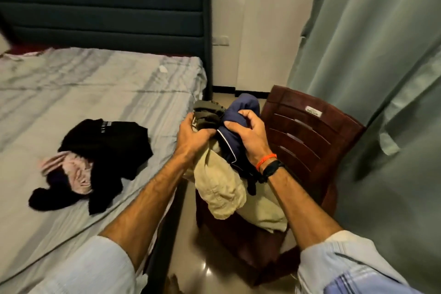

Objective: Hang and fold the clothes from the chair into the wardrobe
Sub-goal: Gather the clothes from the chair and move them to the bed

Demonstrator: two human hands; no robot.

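Grey-sheeted bed (100, 93) (dark headboard (105, 12)); green curtain (381, 55) right.

White lettering on the black garment (107, 145) and the chair's (307, 131) label are perhaps too blurred to read.

- The chair (307, 131) at 3 o'clock is glossy moulded plastic with a dark red wood-grain look.
- The beige garment (219, 188) is matt, creased cloth.
- The navy garment (238, 114) is smooth cloth.
- The bedsheet (95, 83) at 10 o'clock is thin, wrinkled fabric.
- The floor (210, 267) at 6 o'clock is shiny tile.
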